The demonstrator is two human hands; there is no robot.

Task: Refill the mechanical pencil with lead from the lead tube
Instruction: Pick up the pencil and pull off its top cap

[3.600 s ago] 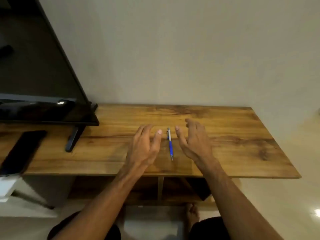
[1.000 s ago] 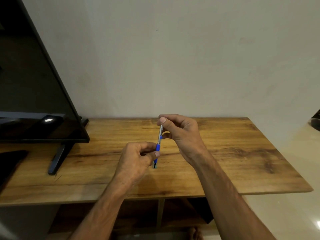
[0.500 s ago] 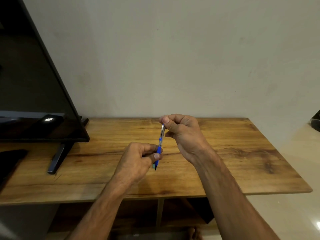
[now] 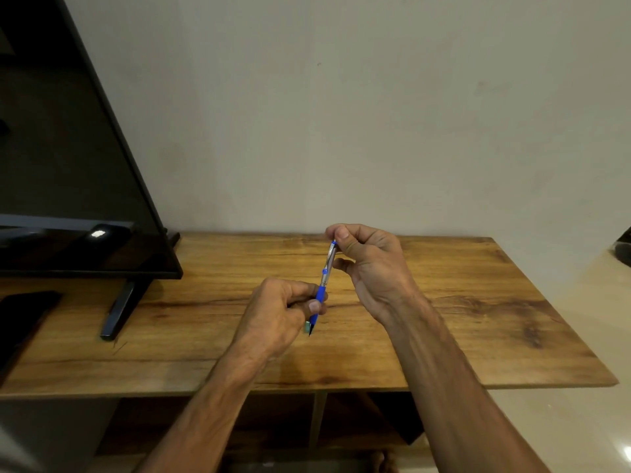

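Observation:
A blue and silver mechanical pencil (image 4: 324, 274) is held tilted above the wooden table (image 4: 444, 319), tip pointing down toward me. My left hand (image 4: 280, 312) grips its blue lower barrel near the tip. My right hand (image 4: 368, 257) pinches the pencil's top end between thumb and forefinger. A small pale object (image 4: 307, 326) peeks out under my left hand's fingers beside the tip; I cannot tell what it is. No lead tube is clearly visible.
A black television (image 4: 68, 165) stands at the left on a dark foot (image 4: 119, 308). A dark flat phone (image 4: 20, 319) lies at the far left edge. A wall rises right behind the table. Open shelves (image 4: 317, 421) sit under the tabletop.
3.6 s ago the pencil lay on the table between my open hands. Both hands now hold it lifted. In the last second my right hand's pinch stayed at the top end, barely shifting.

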